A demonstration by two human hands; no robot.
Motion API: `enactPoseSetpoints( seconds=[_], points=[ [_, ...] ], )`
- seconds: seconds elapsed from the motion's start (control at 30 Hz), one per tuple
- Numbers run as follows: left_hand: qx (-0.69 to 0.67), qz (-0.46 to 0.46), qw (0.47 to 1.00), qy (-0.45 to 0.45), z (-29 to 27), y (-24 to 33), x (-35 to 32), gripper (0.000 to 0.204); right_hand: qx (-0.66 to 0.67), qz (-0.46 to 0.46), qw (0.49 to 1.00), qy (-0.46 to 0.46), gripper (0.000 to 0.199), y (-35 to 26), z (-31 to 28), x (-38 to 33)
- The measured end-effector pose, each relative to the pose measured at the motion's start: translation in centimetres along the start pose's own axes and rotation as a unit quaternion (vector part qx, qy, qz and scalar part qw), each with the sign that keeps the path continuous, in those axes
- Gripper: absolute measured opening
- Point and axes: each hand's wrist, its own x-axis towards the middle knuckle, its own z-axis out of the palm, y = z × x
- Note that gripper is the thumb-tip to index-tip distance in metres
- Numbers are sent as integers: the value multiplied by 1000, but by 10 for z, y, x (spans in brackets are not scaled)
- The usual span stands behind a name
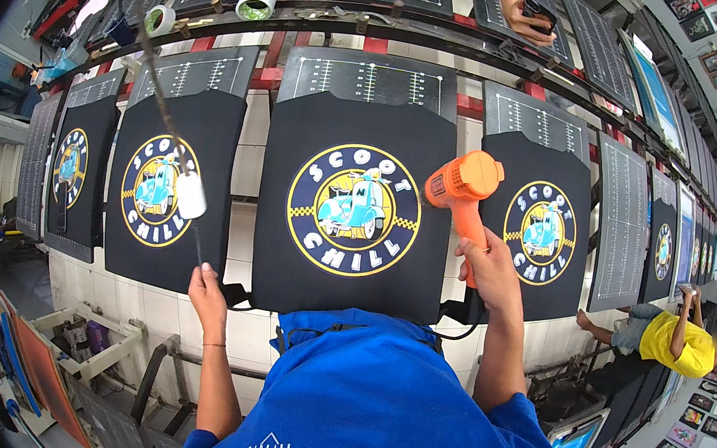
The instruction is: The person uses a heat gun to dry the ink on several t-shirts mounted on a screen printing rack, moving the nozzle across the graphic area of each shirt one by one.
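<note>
My right hand [493, 272] is wrapped round the handle of an orange hot-air gun [463, 188], its round head above the right part of the middle black T-shirt [341, 289]. That shirt lies flat on a board and bears a round print [354, 210] of a light-blue scooter. My left hand [208, 295] is closed on a dark cord [199, 245]. Just above the fingers, a white connector [192, 196] joins it to a thicker cord [157, 78] rising to the top left. The connector hangs in front of the left printed shirt [148, 261].
Another printed shirt [532, 304] lies on the right. Tape rolls [256, 4] sit on the far rail [311, 28]. A co-worker's hand [529, 21] holds a dark object at the far boards. A person in yellow [671, 339] is at right. Panels [46, 365] lean at lower left.
</note>
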Motion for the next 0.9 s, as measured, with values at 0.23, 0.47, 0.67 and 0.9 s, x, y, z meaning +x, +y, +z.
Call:
enactPoseSetpoints(
  seconds=[0.23, 0.47, 0.67, 0.9],
  points=[
    [80, 30, 984, 159, -5, -32, 22, 40, 14, 33, 998, -54, 28, -2, -1, 12],
    [245, 25, 952, 182, 10, -56, 35, 44, -23, 29, 998, -51, 28, -10, 9, 12],
    [242, 31, 951, 191, 12, -58, 36, 42, -25, 4, 999, -33, 29, -10, 15, 18],
    [189, 56, 963, 185, 9, -58, 34, 46, -20, 17, 997, -73, 30, -6, 13, 22]
  ],
)
